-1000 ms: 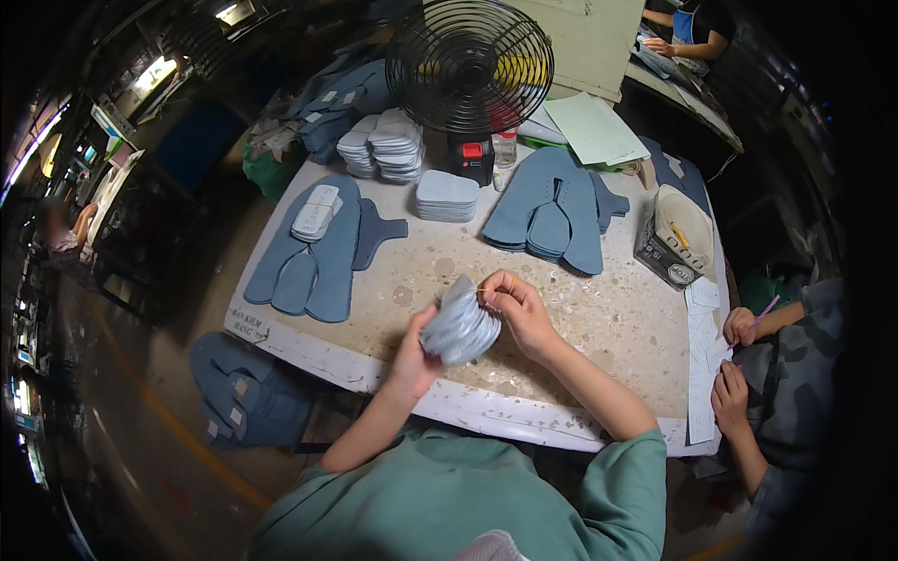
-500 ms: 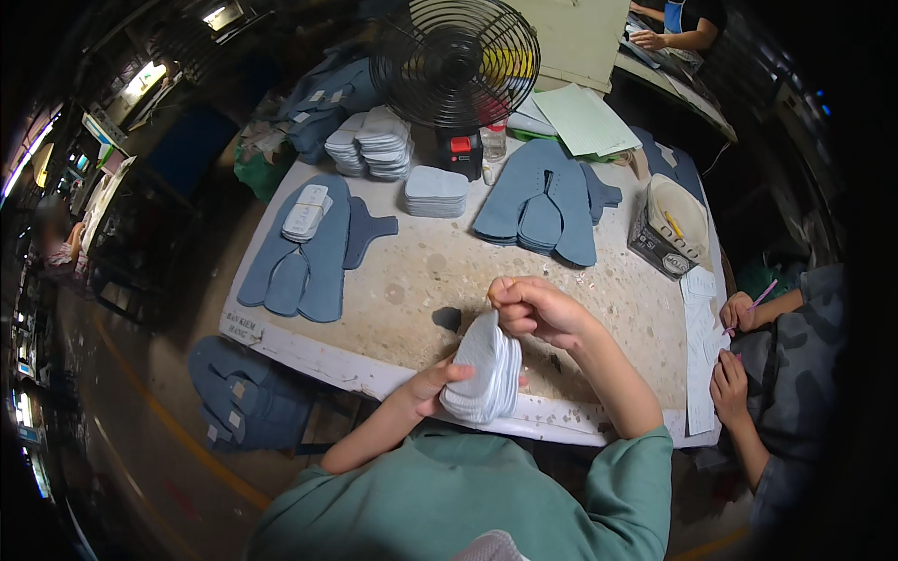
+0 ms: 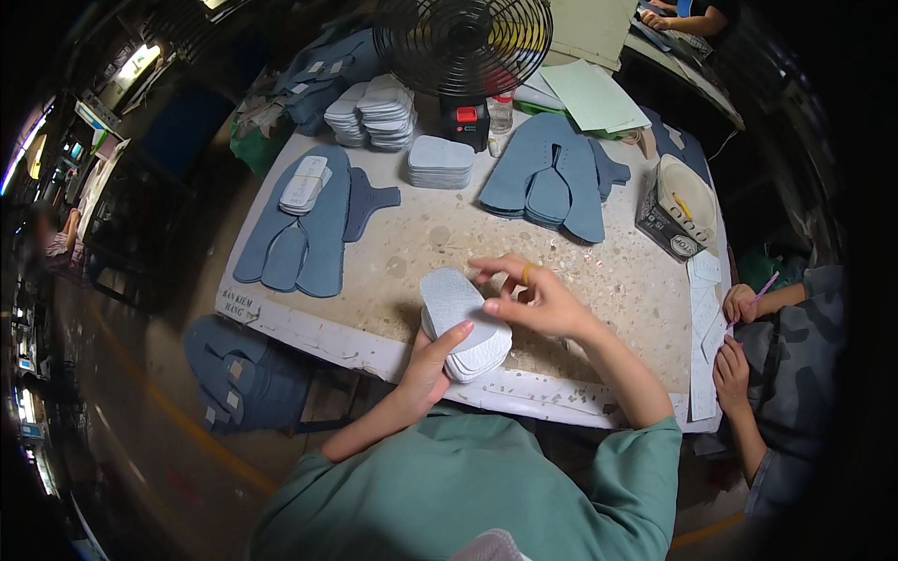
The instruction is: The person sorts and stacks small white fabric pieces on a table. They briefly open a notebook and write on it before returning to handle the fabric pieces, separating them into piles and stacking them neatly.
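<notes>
My left hand (image 3: 427,372) grips a small stack of white, rounded shoe-tongue-like padded pieces (image 3: 458,304) over the table's front edge. Its thumb presses on the top face, and the other fingers are hidden underneath. The top piece is pale grey and sits askew from those below, whose edges fan out toward me. Close by on the right, my right hand (image 3: 543,299) is open, with thumb and fingers apart and a yellow band on one finger. Its thumb tip is beside the top piece; whether it touches cannot be made out.
Stacked blue-grey fabric parts (image 3: 323,234) lie left, with more (image 3: 547,173) at the back right. White piece stacks (image 3: 440,164) stand before a black fan (image 3: 463,42). A tub (image 3: 678,210) stands right; a co-worker's hands (image 3: 734,365) hold something pink beside paper strips (image 3: 703,346).
The stack has tipped from upright to flatter, showing its top face. My right hand has opened from a pinch at the stack's upper edge and shifted slightly right.
</notes>
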`<state>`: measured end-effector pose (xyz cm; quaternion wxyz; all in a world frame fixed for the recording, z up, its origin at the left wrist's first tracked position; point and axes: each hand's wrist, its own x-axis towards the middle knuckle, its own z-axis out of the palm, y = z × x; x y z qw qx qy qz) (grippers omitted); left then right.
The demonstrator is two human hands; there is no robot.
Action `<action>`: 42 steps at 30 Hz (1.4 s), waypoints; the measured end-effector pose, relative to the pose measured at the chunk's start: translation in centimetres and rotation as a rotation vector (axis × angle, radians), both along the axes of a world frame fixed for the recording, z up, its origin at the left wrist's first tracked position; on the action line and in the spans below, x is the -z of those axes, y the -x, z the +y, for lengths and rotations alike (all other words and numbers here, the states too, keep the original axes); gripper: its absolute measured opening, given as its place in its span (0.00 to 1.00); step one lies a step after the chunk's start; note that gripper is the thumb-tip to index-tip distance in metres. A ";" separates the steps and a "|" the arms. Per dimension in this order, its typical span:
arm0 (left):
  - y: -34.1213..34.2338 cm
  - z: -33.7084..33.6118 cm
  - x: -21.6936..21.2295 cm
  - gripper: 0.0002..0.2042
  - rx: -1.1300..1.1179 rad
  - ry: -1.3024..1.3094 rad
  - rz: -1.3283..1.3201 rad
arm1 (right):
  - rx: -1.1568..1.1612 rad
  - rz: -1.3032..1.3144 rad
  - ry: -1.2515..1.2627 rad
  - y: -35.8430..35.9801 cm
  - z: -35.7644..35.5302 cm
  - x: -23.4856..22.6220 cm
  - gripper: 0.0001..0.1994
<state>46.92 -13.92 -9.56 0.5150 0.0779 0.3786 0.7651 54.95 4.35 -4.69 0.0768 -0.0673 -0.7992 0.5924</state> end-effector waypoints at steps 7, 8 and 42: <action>-0.7 0.0 1.3 0.29 0.034 0.002 -0.119 | 0.472 0.235 -0.282 0.0 -1.1 -0.3 0.06; -0.9 0.0 1.6 0.29 0.022 0.017 -0.124 | 0.536 0.287 -0.318 -0.2 -0.7 -0.7 0.06; -1.3 1.0 2.7 0.29 -0.060 -0.004 0.095 | 0.326 0.105 -0.215 -3.5 1.1 2.8 0.12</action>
